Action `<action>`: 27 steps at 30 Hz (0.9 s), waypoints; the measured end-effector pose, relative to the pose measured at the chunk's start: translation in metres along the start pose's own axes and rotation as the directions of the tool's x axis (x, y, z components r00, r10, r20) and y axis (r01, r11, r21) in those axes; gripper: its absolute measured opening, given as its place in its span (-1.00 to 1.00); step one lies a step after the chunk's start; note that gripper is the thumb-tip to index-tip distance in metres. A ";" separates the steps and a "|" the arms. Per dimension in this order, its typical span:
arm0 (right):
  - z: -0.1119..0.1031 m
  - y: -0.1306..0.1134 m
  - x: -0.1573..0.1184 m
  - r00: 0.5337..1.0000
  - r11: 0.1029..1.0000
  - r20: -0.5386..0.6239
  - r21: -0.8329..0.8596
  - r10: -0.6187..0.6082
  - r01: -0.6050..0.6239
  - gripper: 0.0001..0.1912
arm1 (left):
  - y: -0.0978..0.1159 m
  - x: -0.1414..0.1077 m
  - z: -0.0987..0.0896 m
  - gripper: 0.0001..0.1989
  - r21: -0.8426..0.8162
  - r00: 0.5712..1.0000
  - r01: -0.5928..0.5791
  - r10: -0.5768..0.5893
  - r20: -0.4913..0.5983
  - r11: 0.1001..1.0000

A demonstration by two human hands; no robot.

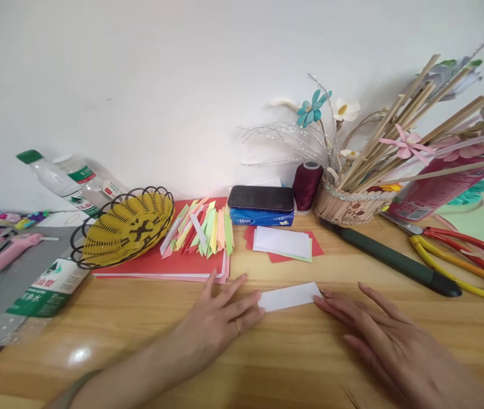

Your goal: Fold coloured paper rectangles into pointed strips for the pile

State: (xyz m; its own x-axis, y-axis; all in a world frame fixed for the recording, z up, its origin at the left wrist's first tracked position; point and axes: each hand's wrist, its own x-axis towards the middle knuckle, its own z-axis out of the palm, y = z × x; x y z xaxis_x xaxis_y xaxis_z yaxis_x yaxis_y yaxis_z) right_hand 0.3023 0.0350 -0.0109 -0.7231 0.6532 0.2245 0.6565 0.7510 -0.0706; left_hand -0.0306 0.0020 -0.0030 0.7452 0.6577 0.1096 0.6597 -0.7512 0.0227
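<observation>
A narrow white paper strip [290,297] lies flat on the wooden table between my hands. My left hand [220,315], with a ring on one finger, rests spread, its fingertips touching the strip's left end. At the right end, fingertips of my right hand [378,335] touch the strip's corner, the fingers apart and nothing gripped. Behind the strip is a small stack of white [282,241], red and green paper pieces. Many folded coloured strips [203,227] are heaped on red sheets [161,266] to the left.
A yellow basket [129,227], plastic bottles and a pink glue gun [11,253] are at left. A phone [261,198] tops a blue pack [262,217]. Thread [307,187], a stick-filled holder [348,205], a dark green-handled tool [391,255] and scissors [459,261] stand or lie right.
</observation>
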 end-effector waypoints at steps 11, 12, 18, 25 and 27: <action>-0.010 -0.011 0.040 0.994 0.982 -0.108 0.189 0.010 0.011 -0.63 | 0.001 0.006 -0.006 -0.77 -0.105 0.972 0.023 -0.047 -0.232 0.994; -0.008 -0.014 0.047 0.996 0.977 -0.086 0.211 0.012 0.006 -0.63 | 0.005 0.012 -0.008 -0.78 -0.098 0.958 0.021 -0.048 -0.283 0.995; -0.003 -0.026 0.067 0.985 0.902 0.151 0.410 0.081 -0.137 -0.95 | 0.020 0.051 -0.019 -0.69 -0.075 0.964 0.108 -0.122 -0.235 0.991; -0.010 -0.020 0.056 0.968 0.841 0.140 0.481 0.207 -0.249 -0.81 | 0.024 0.069 -0.017 -0.76 -0.021 0.947 0.110 -0.112 -0.300 0.994; -0.015 -0.016 0.054 0.968 0.833 0.043 0.502 0.247 -0.234 -0.80 | 0.026 0.072 -0.022 -0.67 -0.187 0.877 0.197 -0.258 -0.405 0.962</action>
State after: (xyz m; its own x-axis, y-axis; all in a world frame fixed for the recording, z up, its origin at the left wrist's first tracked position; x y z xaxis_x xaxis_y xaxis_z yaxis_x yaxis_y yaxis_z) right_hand 0.2559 0.0564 0.0165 -0.5471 0.8219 0.1585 0.6084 0.5205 -0.5992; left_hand 0.0382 0.0282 0.0270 0.4443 0.7484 0.4924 0.7635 -0.6039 0.2290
